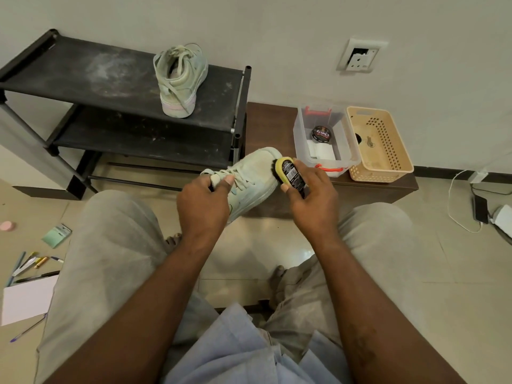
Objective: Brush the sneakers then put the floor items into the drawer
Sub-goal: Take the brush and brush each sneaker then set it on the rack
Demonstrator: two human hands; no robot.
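Black 2-shelf rack [83, 76] against the wall, top shelf dusty. Low brown unit [266, 120] just right of it, touching the rack's leg.
On the unit: beige slotted basket [357, 117] and clear plastic box [300, 126], side by side and touching. The box holds a round black polish tin [321, 134].
Sneaker 1 [180, 79] stands on the rack's top shelf near its right end, heel toward the camera.
Sneaker 2 [257, 167] is held in the air above the front edge of the unit, toe pointing at the box.
Left hand [203, 200] grasps sneaker 2 at the laces, thumb on top.
Right hand [313, 198] grips a yellow-backed brush [292, 173], bristles against the toe of sneaker 2.
Floor items lie far left, beside the person's left leg: white paper sheet [27, 300], a cluster of pens [30, 263] just above it, 1 purple pen [26, 331] below it, a green card [56, 235], and a pink round thing [7, 225] at the frame edge.
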